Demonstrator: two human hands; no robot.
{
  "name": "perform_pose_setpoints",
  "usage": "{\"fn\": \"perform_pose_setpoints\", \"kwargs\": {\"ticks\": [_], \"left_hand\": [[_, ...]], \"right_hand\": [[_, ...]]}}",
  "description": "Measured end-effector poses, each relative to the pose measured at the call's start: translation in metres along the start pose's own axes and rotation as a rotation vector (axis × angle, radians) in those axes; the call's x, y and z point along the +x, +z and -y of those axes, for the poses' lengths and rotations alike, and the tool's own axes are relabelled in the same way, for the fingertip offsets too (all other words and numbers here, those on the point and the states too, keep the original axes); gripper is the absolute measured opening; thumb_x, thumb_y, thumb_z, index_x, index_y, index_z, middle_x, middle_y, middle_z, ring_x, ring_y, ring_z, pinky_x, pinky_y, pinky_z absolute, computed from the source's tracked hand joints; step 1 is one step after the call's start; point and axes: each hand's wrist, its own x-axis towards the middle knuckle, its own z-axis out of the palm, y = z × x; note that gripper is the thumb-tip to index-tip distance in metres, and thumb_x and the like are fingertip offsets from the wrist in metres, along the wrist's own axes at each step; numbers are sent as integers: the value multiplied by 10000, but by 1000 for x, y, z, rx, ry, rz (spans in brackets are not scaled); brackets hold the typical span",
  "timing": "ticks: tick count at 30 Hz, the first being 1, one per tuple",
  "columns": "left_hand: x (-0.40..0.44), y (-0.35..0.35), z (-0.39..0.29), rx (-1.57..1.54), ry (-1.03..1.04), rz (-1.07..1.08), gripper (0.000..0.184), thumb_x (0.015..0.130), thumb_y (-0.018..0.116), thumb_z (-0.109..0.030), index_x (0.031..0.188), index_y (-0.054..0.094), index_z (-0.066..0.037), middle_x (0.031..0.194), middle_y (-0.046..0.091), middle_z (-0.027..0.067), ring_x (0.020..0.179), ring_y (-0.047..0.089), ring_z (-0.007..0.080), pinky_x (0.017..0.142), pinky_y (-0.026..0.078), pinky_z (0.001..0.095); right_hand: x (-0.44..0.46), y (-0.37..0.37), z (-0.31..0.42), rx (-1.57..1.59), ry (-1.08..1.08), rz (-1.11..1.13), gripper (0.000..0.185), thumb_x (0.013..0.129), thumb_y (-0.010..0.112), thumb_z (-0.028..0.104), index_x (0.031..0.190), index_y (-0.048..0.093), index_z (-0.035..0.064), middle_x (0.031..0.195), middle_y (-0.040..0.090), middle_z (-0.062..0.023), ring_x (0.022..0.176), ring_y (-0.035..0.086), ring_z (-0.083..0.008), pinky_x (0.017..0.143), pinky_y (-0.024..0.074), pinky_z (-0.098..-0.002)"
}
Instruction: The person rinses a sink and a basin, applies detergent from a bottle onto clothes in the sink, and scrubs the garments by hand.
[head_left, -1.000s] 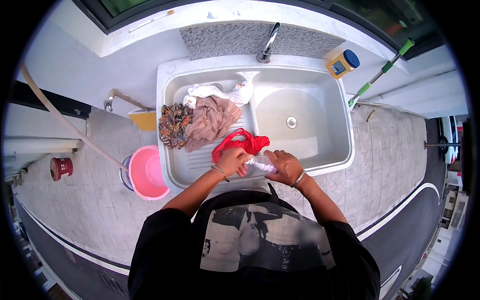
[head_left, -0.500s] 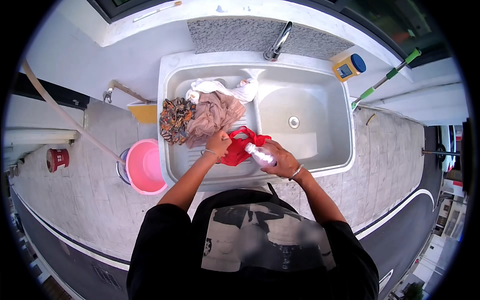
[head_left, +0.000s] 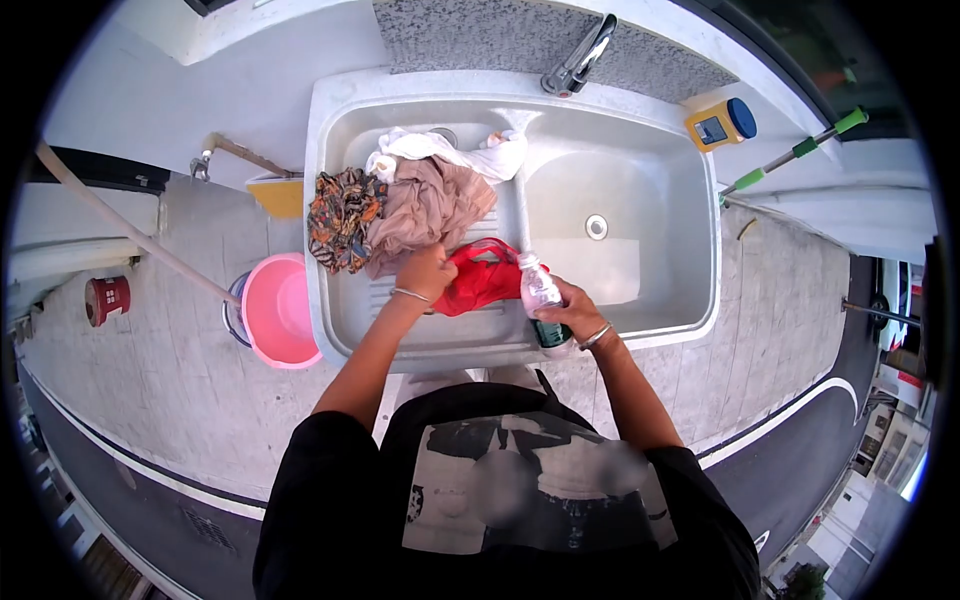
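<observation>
My right hand (head_left: 572, 312) is wrapped around a clear plastic bottle (head_left: 540, 290) with a dark green label, over the front edge of the sink. The bottle's neck points away from me, close to the right edge of a red cloth (head_left: 485, 283). At that cloth's left side, my left hand (head_left: 427, 272) is closed with its fingers curled in; what they hold, if anything, is hidden. Behind it lie a brown garment (head_left: 430, 205), a patterned dark cloth (head_left: 345, 220) and a white cloth (head_left: 450, 152), bunched in the sink's left part.
The pale two-part sink (head_left: 714, 240) has a drain (head_left: 596, 227) on the right and a faucet (head_left: 583, 58) behind. A yellow jar (head_left: 712, 128) with a blue lid stands on its back right corner. To the left is a pink basin (head_left: 282, 310); a green-handled pole (head_left: 800, 150) leans at right.
My right hand has turned the bottle so its green label shows and its neck points farther from me. The left hand stays closed by the red cloth. The whole view has shifted slightly.
</observation>
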Motion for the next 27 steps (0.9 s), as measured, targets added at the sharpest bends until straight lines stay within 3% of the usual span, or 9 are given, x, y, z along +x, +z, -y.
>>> {"fn": "perform_pose_setpoints", "kwargs": {"ticks": [1, 4, 5, 9, 14, 17, 20, 21, 27], "left_hand": [[-1, -18, -9, -326, -318, 208, 176, 751, 613, -219, 746, 556, -52, 657, 622, 140, 687, 645, 296, 622, 498, 412], [-3, -24, -3, -428, -506, 259, 116, 744, 609, -161, 768, 561, -58, 613, 609, 121, 609, 624, 316, 621, 492, 398], [-6, -7, 11, -286, -316, 135, 83, 764, 599, -129, 776, 567, -53, 692, 636, 138, 676, 635, 326, 661, 498, 406], [-2, 38, 25, -145, -214, -37, 141, 797, 610, -193, 813, 597, -54, 821, 652, 171, 787, 634, 347, 713, 494, 437], [13, 11, -2, 35, -282, 186, 315, 778, 658, -352, 802, 625, -40, 900, 653, 188, 872, 621, 364, 762, 483, 452], [15, 2, 3, 56, -113, 321, 318, 760, 693, -326, 739, 598, -23, 790, 663, 171, 721, 659, 296, 651, 504, 409], [1, -49, -23, -403, -358, 484, 254, 759, 708, -238, 702, 569, -34, 632, 633, 114, 498, 606, 178, 479, 463, 341], [-9, -46, -10, -651, -312, 432, 214, 766, 705, -174, 689, 544, -56, 546, 572, 44, 390, 490, 80, 353, 355, 270], [-55, -174, -84, -861, -470, 367, 192, 799, 696, -178, 738, 554, -65, 554, 550, 11, 415, 479, 60, 317, 300, 234]], "right_hand": [[-3, -5, -4, 52, 11, -5, 595, 734, 735, 108, 1273, 505, 8, 1069, 605, -51, 966, 569, -131, 884, 440, -285], [-3, -16, -18, 179, 35, -17, 518, 755, 705, 104, 1231, 529, -2, 997, 620, -30, 892, 582, -112, 832, 453, -271], [-3, -18, -21, 208, 41, -24, 500, 759, 701, 113, 1216, 536, -5, 990, 620, -29, 885, 582, -113, 824, 453, -269], [-7, -16, -15, 265, 51, -20, 474, 757, 706, 158, 1178, 556, 1, 976, 618, -28, 867, 583, -120, 805, 451, -266], [-11, -18, -5, 248, 50, 3, 481, 747, 715, 165, 1169, 556, -3, 978, 620, -33, 873, 588, -123, 807, 455, -274], [-9, -19, -1, 238, 51, 11, 471, 747, 714, 149, 1163, 556, -5, 979, 621, -38, 875, 590, -126, 810, 458, -282], [-3, -14, 19, 258, 42, 77, 465, 749, 709, 131, 1165, 552, -5, 981, 622, -44, 878, 595, -131, 815, 462, -285], [-5, -9, 30, 272, 39, 107, 463, 751, 706, 125, 1166, 550, -5, 982, 623, -46, 879, 597, -133, 816, 464, -286], [-13, 14, 86, 298, -16, 231, 491, 750, 705, 116, 1192, 529, -7, 988, 627, -51, 879, 604, -137, 819, 474, -279]]}}
